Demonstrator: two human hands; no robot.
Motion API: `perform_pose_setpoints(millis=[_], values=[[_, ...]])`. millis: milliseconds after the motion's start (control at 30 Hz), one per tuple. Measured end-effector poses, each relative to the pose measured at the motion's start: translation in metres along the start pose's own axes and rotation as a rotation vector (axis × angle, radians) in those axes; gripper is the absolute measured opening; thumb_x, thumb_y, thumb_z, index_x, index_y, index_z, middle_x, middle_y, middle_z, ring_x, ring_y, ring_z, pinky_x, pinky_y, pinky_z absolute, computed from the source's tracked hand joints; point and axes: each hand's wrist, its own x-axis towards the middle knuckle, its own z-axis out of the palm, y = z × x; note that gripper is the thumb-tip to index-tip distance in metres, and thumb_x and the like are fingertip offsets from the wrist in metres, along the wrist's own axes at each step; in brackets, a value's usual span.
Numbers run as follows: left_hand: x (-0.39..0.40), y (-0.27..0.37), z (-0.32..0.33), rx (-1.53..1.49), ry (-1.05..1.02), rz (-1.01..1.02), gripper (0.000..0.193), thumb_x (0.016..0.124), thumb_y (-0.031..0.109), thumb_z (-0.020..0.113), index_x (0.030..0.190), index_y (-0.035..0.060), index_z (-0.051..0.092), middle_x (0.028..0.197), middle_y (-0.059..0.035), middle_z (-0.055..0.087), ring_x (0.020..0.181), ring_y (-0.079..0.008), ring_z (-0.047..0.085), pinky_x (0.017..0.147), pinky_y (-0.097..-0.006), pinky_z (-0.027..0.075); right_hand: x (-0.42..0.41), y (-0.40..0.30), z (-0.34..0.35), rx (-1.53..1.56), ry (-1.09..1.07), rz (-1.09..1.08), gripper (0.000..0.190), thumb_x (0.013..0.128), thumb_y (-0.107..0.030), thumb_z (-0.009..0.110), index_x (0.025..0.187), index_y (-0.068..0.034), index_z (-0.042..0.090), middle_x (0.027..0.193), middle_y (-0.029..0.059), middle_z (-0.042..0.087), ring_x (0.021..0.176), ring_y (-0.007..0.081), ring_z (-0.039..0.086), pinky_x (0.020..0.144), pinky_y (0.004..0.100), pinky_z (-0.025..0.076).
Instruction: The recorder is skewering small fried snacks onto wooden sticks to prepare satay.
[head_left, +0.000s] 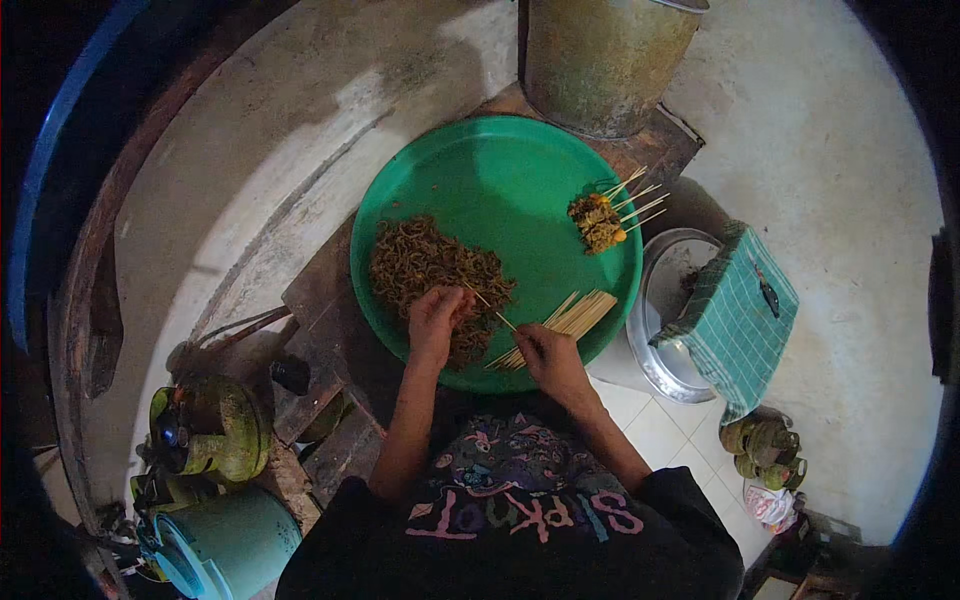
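My left hand is over the pile of small brown food pieces, on the left part of a round green tray; its fingertips are at the upper tip of a thin wooden skewer. Gripped in my right hand is the lower end of that skewer. Beside and partly under my right hand lies a bundle of bare skewers. Several loaded skewers rest near the tray's right edge, their bare ends pointing over the rim. Whether my left fingers hold a food piece is unclear.
Behind the tray stands a large metal drum. To the right are a round metal pan and a green checked cloth with a dark-handled tool on it. Green gas cylinders and a teal bucket stand lower left.
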Motion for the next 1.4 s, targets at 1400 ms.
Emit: perform_pose_setpoints(millis=[1400], values=[[-0.004,0.005,0.017,-0.123,-0.034,-0.174,0.022,0.093,0.007,0.063,0.11,-0.0059,0.067,0.106,-0.0131,0.068,0.097,-0.0168,0.065,0.082,-0.0257,0.052,-0.002,-0.026,-0.022,0.017,0.015,0.1,0.014,0.093,-0.008,0.062,0.101,0.002,0.067,0.085,0.0225,0.068,0.079,0.0362,0.07,0.067,0.0386,0.054]])
